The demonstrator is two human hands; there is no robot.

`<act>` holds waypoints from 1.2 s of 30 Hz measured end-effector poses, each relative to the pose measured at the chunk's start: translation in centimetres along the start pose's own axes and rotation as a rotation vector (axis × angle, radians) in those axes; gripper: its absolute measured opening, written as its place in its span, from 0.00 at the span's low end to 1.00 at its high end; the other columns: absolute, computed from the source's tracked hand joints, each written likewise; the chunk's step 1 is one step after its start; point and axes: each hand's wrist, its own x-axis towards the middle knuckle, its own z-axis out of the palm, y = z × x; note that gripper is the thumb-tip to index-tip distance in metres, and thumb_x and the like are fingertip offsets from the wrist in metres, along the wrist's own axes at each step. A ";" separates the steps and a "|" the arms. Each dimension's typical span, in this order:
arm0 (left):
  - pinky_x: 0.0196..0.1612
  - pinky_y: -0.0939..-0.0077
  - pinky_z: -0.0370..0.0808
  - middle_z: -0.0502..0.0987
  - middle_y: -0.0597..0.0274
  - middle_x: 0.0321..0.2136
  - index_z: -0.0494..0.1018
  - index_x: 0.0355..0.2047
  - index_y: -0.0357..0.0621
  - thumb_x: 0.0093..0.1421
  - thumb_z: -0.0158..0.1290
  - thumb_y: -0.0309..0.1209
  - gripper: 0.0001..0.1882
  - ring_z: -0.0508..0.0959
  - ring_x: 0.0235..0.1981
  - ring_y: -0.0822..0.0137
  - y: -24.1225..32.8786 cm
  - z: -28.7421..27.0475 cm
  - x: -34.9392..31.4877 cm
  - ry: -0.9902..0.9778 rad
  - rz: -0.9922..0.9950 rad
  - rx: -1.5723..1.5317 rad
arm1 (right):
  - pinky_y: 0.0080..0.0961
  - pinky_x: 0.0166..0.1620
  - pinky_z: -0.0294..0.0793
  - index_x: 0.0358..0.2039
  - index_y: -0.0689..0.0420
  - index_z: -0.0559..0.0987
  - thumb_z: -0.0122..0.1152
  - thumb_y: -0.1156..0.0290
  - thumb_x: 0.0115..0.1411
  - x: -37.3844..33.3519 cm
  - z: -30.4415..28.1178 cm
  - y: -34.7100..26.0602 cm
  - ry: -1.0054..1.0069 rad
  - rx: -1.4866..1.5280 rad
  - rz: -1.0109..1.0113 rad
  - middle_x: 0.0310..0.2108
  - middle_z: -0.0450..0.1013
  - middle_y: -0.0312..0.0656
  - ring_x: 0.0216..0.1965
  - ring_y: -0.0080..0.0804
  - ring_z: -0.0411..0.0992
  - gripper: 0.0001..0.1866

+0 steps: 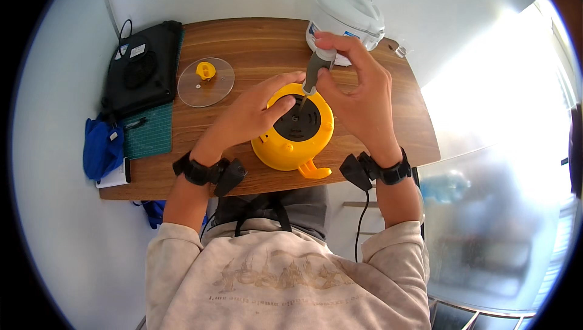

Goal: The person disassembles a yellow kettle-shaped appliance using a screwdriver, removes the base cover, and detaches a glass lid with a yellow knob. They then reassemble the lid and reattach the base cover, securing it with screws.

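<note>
Yellow pot (273, 155) sits under an open left grip (252, 108); right grip (365, 96) pinches the screwdriver (313, 75) over the pot's base (300, 131), best kept straight.

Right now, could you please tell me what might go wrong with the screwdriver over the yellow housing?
The screwdriver in the right grip slants down to the black disc, close to the left grip; a slip could jab it. The yellow housing might turn or rock, as the left grip rests on it mainly from one side. The black cable hanging by the right wristband could snag.
</note>
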 end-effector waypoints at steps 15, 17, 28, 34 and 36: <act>0.42 0.76 0.77 0.76 0.62 0.32 0.69 0.43 0.43 0.57 0.69 0.38 0.23 0.79 0.36 0.70 -0.2 0.7 3.5 0.071 0.098 -0.129 | 0.28 0.42 0.76 0.42 0.55 0.81 0.72 0.74 0.52 0.0 0.0 -0.6 0.000 -0.050 -0.007 0.38 0.76 0.39 0.38 0.37 0.78 0.16; 0.43 0.75 0.78 0.76 0.59 0.32 0.69 0.43 0.43 0.56 0.70 0.38 0.24 0.80 0.37 0.68 0.4 0.8 3.4 0.103 0.101 -0.080 | 0.29 0.42 0.77 0.43 0.55 0.80 0.70 0.76 0.52 -0.1 -0.4 -0.6 0.010 -0.176 -0.094 0.39 0.77 0.40 0.39 0.38 0.78 0.16; 0.57 0.73 0.76 0.78 0.61 0.49 0.69 0.57 0.42 0.67 0.57 0.25 0.19 0.79 0.50 0.69 1.4 -0.7 3.0 -0.085 0.167 -0.414 | 0.28 0.44 0.76 0.39 0.58 0.79 0.69 0.77 0.52 0.3 -0.7 -0.1 0.030 -0.010 -0.045 0.38 0.76 0.40 0.38 0.34 0.77 0.13; 0.50 0.73 0.79 0.80 0.59 0.41 0.73 0.49 0.42 0.61 0.65 0.31 0.18 0.82 0.43 0.67 1.5 -0.2 3.5 0.047 0.137 -0.261 | 0.28 0.45 0.76 0.39 0.58 0.79 0.68 0.77 0.52 0.2 -0.5 0.1 0.002 -0.005 0.011 0.37 0.77 0.40 0.39 0.36 0.77 0.13; 0.50 0.72 0.79 0.80 0.60 0.40 0.74 0.48 0.42 0.61 0.65 0.31 0.17 0.82 0.42 0.67 1.7 -0.1 3.6 0.046 0.137 -0.158 | 0.29 0.46 0.76 0.40 0.59 0.78 0.67 0.78 0.53 0.1 -0.4 -0.2 -0.004 0.033 0.032 0.37 0.77 0.41 0.40 0.36 0.78 0.13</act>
